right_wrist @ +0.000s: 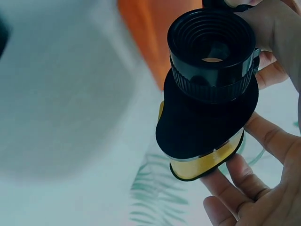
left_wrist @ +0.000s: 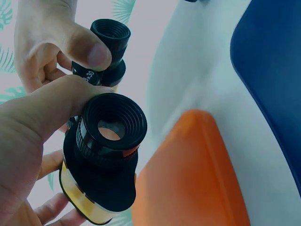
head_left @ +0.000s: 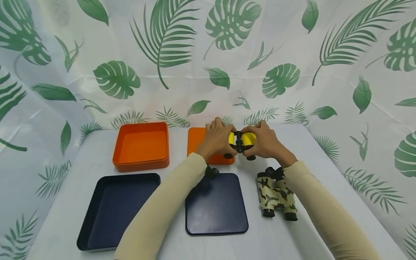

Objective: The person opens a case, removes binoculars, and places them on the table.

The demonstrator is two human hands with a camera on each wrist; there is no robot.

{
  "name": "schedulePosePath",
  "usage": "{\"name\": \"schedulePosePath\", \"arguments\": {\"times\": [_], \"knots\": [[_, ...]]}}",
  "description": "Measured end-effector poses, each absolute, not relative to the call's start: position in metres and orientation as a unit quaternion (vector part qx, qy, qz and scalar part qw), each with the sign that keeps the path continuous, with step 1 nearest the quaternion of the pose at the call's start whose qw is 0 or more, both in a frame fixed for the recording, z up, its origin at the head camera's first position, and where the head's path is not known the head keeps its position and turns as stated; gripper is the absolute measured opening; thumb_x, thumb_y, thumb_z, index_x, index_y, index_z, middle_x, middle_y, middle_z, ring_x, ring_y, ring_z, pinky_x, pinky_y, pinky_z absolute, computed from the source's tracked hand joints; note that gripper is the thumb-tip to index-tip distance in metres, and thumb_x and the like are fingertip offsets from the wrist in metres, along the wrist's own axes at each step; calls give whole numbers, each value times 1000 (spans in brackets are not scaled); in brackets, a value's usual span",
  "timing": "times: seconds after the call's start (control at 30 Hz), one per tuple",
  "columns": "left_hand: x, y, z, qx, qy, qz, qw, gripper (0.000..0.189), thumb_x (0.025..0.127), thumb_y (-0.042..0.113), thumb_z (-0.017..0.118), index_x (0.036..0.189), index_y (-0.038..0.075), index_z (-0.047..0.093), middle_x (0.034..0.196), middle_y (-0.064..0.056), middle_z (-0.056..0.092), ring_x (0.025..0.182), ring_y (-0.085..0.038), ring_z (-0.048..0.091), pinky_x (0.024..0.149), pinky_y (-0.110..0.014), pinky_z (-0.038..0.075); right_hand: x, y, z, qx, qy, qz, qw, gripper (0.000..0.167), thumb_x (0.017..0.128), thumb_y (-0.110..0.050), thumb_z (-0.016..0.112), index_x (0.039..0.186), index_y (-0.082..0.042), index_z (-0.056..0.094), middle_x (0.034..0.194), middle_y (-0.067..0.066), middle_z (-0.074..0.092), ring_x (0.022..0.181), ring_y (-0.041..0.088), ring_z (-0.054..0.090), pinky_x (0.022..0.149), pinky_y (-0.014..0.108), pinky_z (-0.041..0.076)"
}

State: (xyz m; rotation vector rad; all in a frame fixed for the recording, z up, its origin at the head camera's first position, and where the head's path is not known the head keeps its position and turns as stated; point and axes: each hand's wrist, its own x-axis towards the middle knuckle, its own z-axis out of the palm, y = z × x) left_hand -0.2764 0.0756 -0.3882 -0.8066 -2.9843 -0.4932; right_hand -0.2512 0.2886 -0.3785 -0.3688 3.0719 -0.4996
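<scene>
Both hands hold a pair of yellow and black binoculars (head_left: pixel 239 140) up over the back of the table, eyepieces toward me. My left hand (head_left: pixel 217 139) grips the left barrel, its thumb along the black eyepiece (left_wrist: pixel 113 123) in the left wrist view. The right barrel is gripped by my right hand (head_left: pixel 264 141); in the right wrist view its fingers (right_wrist: pixel 244 181) curve beneath the yellow side. Below the right forearm lies a camouflage pair of binoculars (head_left: pixel 268 195), partly covered by the sleeve. A black object (head_left: pixel 212 172) beside the left sleeve is mostly hidden.
An orange box (head_left: pixel 141 167) stands at the back left, with a navy box (head_left: pixel 89 213) in front of it. An orange lid (head_left: pixel 196 136) lies partly behind the left hand. Nearer me is a navy lid (head_left: pixel 217 213). Leaf-patterned cloth (head_left: pixel 182 86) hangs behind the white table.
</scene>
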Motion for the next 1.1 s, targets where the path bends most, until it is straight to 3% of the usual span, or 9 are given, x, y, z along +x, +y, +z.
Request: {"name": "schedulePosePath", "arguments": {"times": [1.1], "knots": [[-291,160,-421,-234,-964,-128,15,78,76,69,87,138,32,61,119,-2,47,110,-21,42,88,-35,29,-265,361,-410,-78,982,-169,39,78,76,-26,94,145,-18,60,130,25,39,106,44,53,90,58,50]]}}
